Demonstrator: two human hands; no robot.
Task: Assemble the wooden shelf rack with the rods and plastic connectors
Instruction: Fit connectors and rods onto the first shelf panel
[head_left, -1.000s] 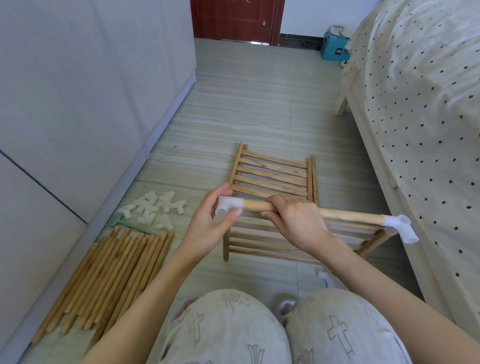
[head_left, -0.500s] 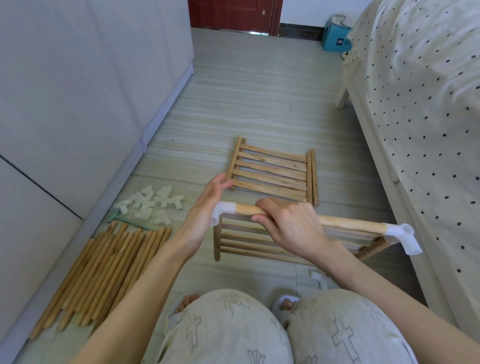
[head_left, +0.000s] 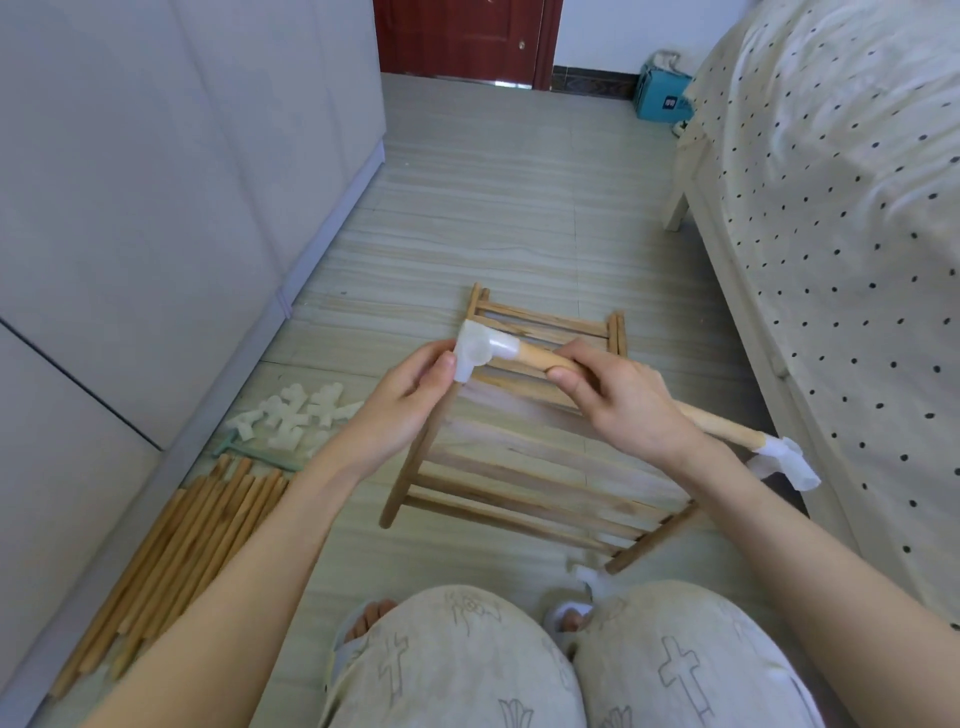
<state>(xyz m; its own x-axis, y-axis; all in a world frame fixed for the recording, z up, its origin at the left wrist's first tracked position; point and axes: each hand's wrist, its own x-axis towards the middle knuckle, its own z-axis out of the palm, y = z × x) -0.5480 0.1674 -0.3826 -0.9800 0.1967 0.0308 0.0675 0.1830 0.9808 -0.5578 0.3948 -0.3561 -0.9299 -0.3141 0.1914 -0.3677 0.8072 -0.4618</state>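
Rod (head_left: 535, 356) with a white connector (head_left: 475, 352) on its near end has been lifted and tilted since a moment ago — the left hand (head_left: 410, 400) now pinches that connector, the right hand (head_left: 623, 400) grips the rod. Judged: seating the corner piece. Slatted panels (head_left: 519, 483) lie below on the floor; the bed (head_left: 831, 260) crowds the far connector (head_left: 784, 462) — open floor lies ahead.

Left hand (head_left: 410, 400) fingers pinching; right hand (head_left: 621, 402) fingers curled, gripping.
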